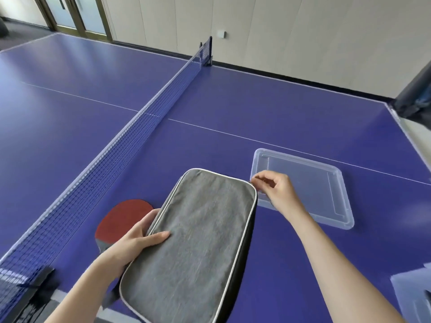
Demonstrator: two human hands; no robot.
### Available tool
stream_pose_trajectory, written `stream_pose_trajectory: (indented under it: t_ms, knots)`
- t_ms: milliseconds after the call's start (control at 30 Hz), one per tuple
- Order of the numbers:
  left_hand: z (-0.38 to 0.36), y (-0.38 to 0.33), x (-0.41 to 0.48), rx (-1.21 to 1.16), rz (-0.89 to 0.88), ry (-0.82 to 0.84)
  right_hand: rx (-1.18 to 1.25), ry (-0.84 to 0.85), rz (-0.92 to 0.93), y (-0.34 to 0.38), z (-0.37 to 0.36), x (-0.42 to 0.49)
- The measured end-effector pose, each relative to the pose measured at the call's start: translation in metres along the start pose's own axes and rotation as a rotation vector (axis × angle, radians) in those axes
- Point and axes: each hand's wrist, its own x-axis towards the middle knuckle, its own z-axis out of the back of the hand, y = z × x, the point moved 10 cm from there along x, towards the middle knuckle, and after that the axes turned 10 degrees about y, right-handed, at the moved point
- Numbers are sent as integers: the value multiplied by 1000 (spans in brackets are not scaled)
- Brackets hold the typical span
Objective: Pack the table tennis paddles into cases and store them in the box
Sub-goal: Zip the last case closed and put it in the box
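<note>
A grey fabric paddle case (193, 248) with white piping and black sides is held above the blue table. My left hand (137, 238) grips its left edge, thumb on top. My right hand (275, 187) pinches the zipper pull at the case's far right corner. A red paddle (123, 220) lies on the table to the left, its handle hidden under my left hand. A shallow clear plastic box (303, 185) sits on the table to the right, behind my right hand.
The net (130, 141) runs diagonally from near left to far middle, close to the paddle. A clear lid or sheet (415, 292) lies at the right near edge. A dark object (415, 89) stands at the table's far right corner.
</note>
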Motion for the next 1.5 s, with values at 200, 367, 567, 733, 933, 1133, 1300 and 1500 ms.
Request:
stream_pose_trajectory:
  t_ms: [200, 367, 567, 733, 933, 1133, 1300, 1500]
  knots:
    - [15, -35, 3, 31, 38, 203, -21, 148, 53, 41, -34, 32]
    - [3, -56, 2, 126, 61, 406, 21, 267, 74, 61, -71, 49]
    - [-7, -63, 2, 250, 138, 545, 9, 470, -10, 57, -101, 54]
    - [-12, -59, 10, 278, 141, 547, 8, 518, -54, 49, -96, 47]
    - [-6, -32, 27, 67, 38, 330, 310, 134, -271, -23, -33, -2]
    - [-10, 20, 39, -115, -52, 5, 879, 74, -471, -107, -82, -113]
    - [-40, 64, 50, 5, 24, -106, 1025, -48, -477, -116, -103, -160]
    - [-99, 63, 51, 704, 14, -371, 743, -242, -410, -116, -66, -180]
